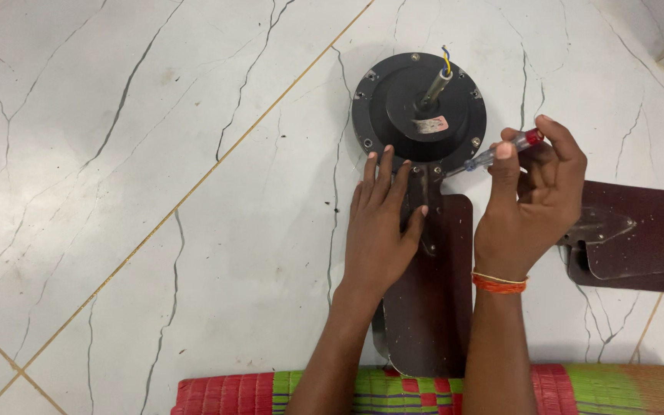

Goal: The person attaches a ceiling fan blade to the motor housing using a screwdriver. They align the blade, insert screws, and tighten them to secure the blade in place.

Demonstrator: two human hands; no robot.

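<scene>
At the bottom edge of the view, nearest to me, a woven mat [393,388] in red, green and yellow stripes is lying on the floor, its ribbed weave showing between my two forearms. Just above it, I am seeing a dark brown fan blade [432,307], flat and smooth with rounded corners, stretching from the mat up toward the motor. My left hand [382,230] is lying flat on the blade's upper end, fingers spread and unclenched, pressing down where a dull metal bracket [424,192] is joining the blade to the motor; it is grasping nothing, only resting on the surface. My right hand [536,192], wearing an orange thread band at the wrist, is gripping a small screwdriver [493,155] with a clear plastic shaft section and a red cap, pinched between thumb and fingers. Its thin tip is pointing left and down at the screws by the bracket, at the motor's lower rim. To the right, a second brown blade [647,238] with its own grey metal bracket is lying apart on the floor, partly behind my right hand. Farther up, the round black motor housing [393,107] is sitting on the floor, matte, ringed with small bolts, with a metal shaft and blue and yellow wires rising from its centre. All around, the floor [155,154] is showing glossy white marble-patterned tiles with dark veins and thin golden joint lines.
</scene>
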